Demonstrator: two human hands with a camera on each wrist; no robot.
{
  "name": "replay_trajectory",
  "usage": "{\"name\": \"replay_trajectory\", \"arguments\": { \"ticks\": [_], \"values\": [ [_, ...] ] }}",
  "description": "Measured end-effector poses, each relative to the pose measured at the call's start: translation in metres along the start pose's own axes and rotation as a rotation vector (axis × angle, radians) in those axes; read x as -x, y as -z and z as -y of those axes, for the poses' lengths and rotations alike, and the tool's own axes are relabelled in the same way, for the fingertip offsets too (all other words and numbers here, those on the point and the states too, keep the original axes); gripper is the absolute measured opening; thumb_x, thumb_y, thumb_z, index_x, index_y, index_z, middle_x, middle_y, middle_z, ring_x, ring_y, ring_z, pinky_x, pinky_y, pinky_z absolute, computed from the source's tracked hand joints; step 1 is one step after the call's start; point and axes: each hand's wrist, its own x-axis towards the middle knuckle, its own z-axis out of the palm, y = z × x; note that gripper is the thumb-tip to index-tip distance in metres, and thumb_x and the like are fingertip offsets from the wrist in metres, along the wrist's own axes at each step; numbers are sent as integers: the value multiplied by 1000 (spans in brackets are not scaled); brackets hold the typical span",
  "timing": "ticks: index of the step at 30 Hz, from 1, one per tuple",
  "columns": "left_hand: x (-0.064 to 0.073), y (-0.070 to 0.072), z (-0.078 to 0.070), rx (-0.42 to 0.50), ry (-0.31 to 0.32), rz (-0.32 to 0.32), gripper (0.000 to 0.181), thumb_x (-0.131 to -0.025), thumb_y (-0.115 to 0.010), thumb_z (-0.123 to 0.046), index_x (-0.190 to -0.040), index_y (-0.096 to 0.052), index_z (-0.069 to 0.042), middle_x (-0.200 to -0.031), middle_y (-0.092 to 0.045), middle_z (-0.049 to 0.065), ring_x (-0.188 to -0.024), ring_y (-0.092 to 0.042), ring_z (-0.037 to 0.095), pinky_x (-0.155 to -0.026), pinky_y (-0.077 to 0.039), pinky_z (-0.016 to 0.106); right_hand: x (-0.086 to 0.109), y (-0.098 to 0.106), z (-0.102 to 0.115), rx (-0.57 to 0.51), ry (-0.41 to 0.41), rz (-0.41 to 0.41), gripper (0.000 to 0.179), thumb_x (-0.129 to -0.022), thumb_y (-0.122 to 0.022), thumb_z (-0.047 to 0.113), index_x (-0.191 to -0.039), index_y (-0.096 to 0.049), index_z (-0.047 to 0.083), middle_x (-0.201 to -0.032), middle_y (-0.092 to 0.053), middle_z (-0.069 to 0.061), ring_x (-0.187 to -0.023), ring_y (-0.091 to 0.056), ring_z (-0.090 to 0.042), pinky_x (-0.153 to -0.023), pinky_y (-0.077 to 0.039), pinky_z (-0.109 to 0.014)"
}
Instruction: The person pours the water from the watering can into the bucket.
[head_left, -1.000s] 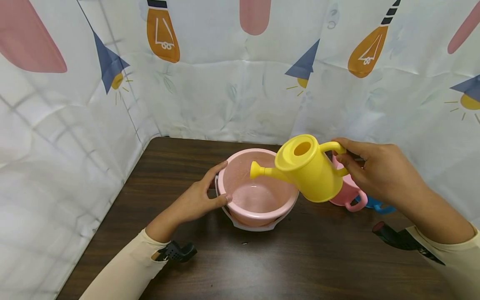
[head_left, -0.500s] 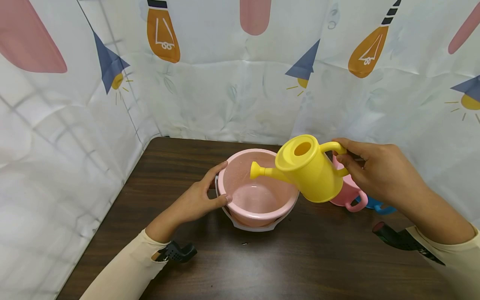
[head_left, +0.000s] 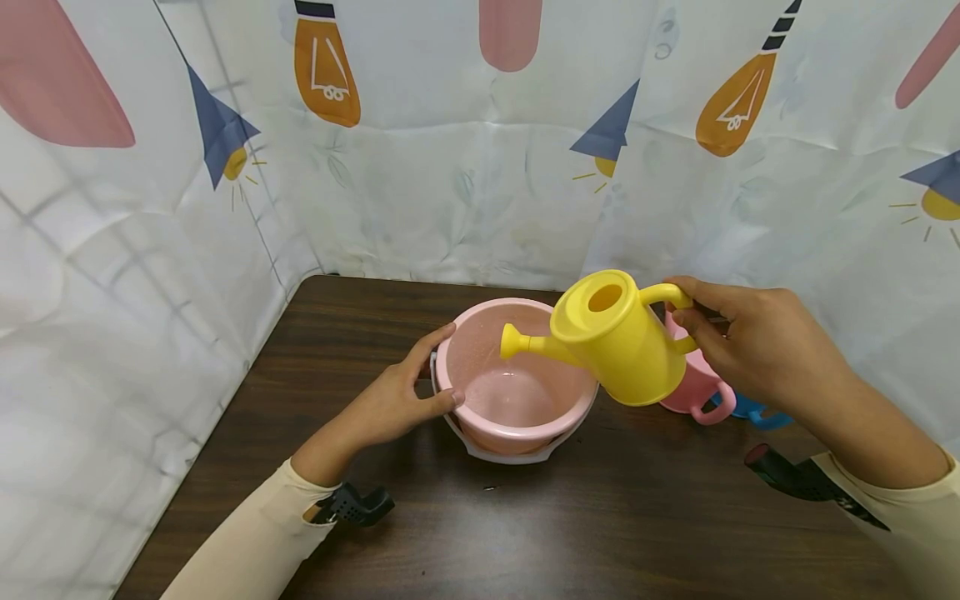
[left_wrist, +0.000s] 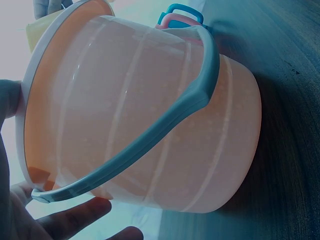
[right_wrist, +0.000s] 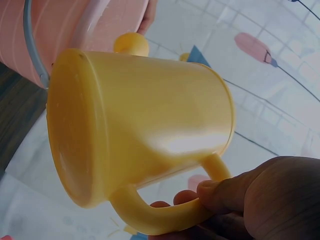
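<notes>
1. Head view: my right hand (head_left: 765, 342) holds a yellow watering can (head_left: 626, 354) by its loop handle (head_left: 663, 292), fingers curled round it.
2. I have the can tilted, its spout (head_left: 551, 346) pointing left, with the flared end above the mouth of a pink bucket (head_left: 510, 432).
3. My left hand (head_left: 390, 404) is spread wide at the bucket's left side, thumb and forefinger apart, both touching the rim.
4. The bucket stands upright on the dark wood worktop (head_left: 600, 525), its pale carrying handle (head_left: 510, 456) hanging down against the near side.
5. Faint streaks show inside the bucket below the spout; I cannot tell whether water is running.
6. In my left wrist view, the other fingers extend along the bucket's outer wall, near one end of the carrying handle.
7. Just beyond the can, to the right, are a pink cup (head_left: 697, 387) and a blue cup (head_left: 767, 418), the blue one mostly hidden.
8. A patterned white curtain (head_left: 465, 200) rises behind the worktop.
</notes>
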Motion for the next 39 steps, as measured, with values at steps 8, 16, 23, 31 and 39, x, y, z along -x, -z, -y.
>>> {"name": "replay_trajectory", "arguments": {
  "ticks": [8,16,23,31,39],
  "values": [
    [0,0,0,-19,4,-5,90,-90,-74,-48,-162,-20,-40,-142,-59,13,-126,-57,29,-103,-42,54,0,0,0,-5,5,0,35,-95,-72,6,-129,-72,11,-90,-75,-4,-61,-59,-14,-47,-43,-27],
    [0,0,1,-20,-1,-7,90,-90,-74,-48,-162,-21,-40,-142,-58,13,-126,-57,29,-102,-42,54,0,0,0,-1,5,1,35,-95,-72,6,-129,-72,10,-89,-75,-4,-58,-57,-13,-46,-42,-27],
    [0,-1,1,-20,0,-6,90,-90,-73,-48,-162,-20,-40,-142,-58,13,-126,-57,29,-102,-42,54,0,0,0,0,1,6,35,-95,-72,7,-130,-71,10,-89,-75,-4,-58,-56,-13,-46,-41,-27],
    [-1,-1,1,-19,6,-5,90,-90,-73,-48,-162,-20,-40,-143,-58,12,-126,-57,29,-102,-43,54,0,0,0,-7,5,1,36,-95,-72,6,-130,-72,10,-90,-75,-4,-58,-56,-13,-46,-41,-27],
    [-1,0,1,-25,7,-8,89,-90,-73,-48,-162,-21,-39,-142,-59,13,-126,-57,30,-102,-42,54,0,0,0,-6,3,2,35,-95,-72,6,-130,-72,10,-90,-75,-5,-59,-57,-14,-46,-41,-27]
  ]
}}
